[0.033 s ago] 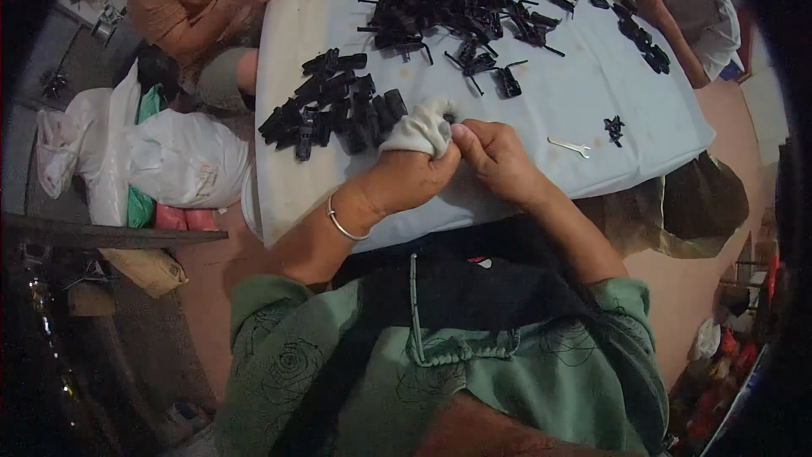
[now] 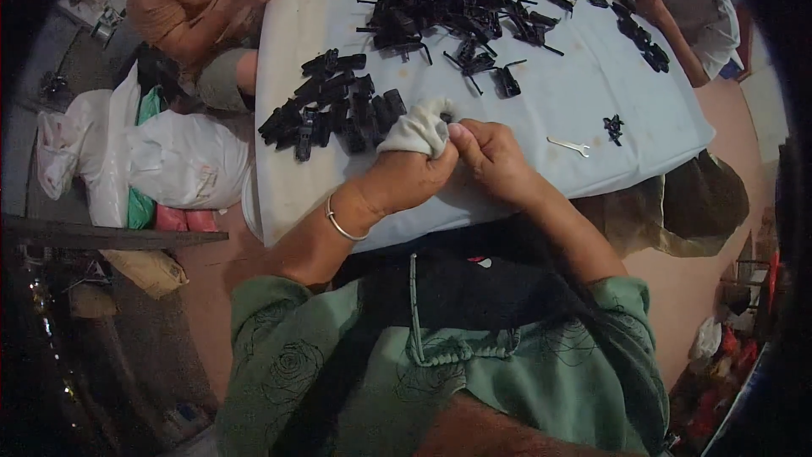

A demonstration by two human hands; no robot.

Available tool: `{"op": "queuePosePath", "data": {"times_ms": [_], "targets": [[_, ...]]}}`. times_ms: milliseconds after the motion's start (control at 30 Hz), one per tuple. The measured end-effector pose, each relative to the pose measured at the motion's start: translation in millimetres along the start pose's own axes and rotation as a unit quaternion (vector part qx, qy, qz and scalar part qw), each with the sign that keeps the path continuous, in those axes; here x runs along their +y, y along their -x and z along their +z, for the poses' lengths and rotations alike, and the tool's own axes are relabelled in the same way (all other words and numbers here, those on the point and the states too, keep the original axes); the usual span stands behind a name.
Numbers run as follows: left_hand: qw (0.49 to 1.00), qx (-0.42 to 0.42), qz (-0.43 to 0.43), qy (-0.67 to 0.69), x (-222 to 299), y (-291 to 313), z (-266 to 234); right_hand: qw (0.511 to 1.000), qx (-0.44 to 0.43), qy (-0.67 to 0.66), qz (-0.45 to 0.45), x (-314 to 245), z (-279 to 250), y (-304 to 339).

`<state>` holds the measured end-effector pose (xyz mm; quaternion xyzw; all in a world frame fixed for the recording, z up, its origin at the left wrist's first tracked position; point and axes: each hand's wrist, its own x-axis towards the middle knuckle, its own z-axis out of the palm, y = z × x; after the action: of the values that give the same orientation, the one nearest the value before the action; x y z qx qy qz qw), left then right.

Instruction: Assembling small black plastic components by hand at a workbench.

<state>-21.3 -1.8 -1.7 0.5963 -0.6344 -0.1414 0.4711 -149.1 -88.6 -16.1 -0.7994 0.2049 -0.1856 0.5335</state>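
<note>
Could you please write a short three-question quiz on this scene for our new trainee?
1. True or false: the bracelet is on the arm of the left hand.
2. Fill in the colour: at the left hand's fingers is a ____ cloth.
3. Which tool lies on the table to the right of the right hand?
A) hammer
B) wrench
C) scissors

Key: 1. True. 2. Whitish. 3. B.

Left hand (image 2: 413, 176): in front of the body, fingers hidden from me.
Right hand (image 2: 501, 159): fingers curled in, thumb pointing at the left hand, close up.
Forearms (image 2: 578, 233): bare, angled inward.
</note>
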Motion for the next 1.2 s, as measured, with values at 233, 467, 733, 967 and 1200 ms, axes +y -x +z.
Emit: {"op": "queuePosePath", "data": {"times_ms": [233, 467, 733, 967, 1200], "targets": [[0.955, -0.013, 0.011, -0.296, -3.2, -12.7, -33.4, 0.964, 0.098, 0.244, 0.028, -14.5, -26.0, 0.6], [0.859, 0.023, 0.009, -0.512, -8.1, -13.5, -56.4, 0.869, 0.18, 0.456, 0.064, 14.4, -55.7, -12.1], [0.992, -0.023, 0.082, -0.096, 8.6, -18.7, -12.4, 0.941, -0.014, 0.337, -0.014, -34.4, -58.3, 22.6], [0.909, -0.212, -0.215, 0.288, 14.7, -9.3, -13.1, 0.998, -0.054, -0.026, -0.015, -15.8, -43.9, 25.2], [0.958, -0.016, -0.088, 0.273, -7.6, -6.1, 9.5, 0.951, 0.048, 0.175, -0.25, -19.7, -15.0, 17.8]]}}
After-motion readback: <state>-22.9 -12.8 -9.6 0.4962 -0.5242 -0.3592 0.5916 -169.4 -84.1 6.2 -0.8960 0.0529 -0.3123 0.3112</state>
